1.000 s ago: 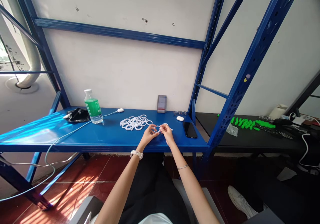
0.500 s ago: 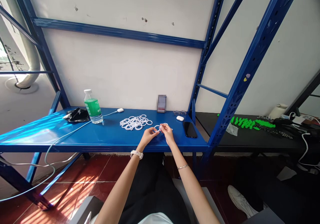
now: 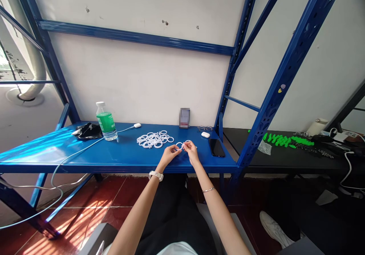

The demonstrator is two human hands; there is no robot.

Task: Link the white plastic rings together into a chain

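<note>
Fingers of the left hand (image 3: 169, 154) and right hand (image 3: 190, 151) pinch a white ring (image 3: 179, 143) just below the frame's centre. The left fingers have dropped slightly; the ring remains held two-handed, its handling unfinished.

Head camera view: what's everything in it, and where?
Ring pile: many, white, mid-table
Held ring: at least one, white, right of pile
Table: one, blue, middle
Bottle: one, green-labelled, table's left
Bag: one, black, beside bottle
Plug: one, white, table's back
Blurred device: one, grey, table's back
Glasses: one, dark, table's back
Small case: one, white, before glasses
Phone: one, black, table's right
Frame: one, blue, above table
Second table: one, black, right
Small pieces: many, green, second table
Shoe: one, white, lower right
Watch: one, white, left arm
Bracelet: one, silver, right arm
Left hand: one, bare, at held ring
Right hand: one, bare, at held ring
</note>
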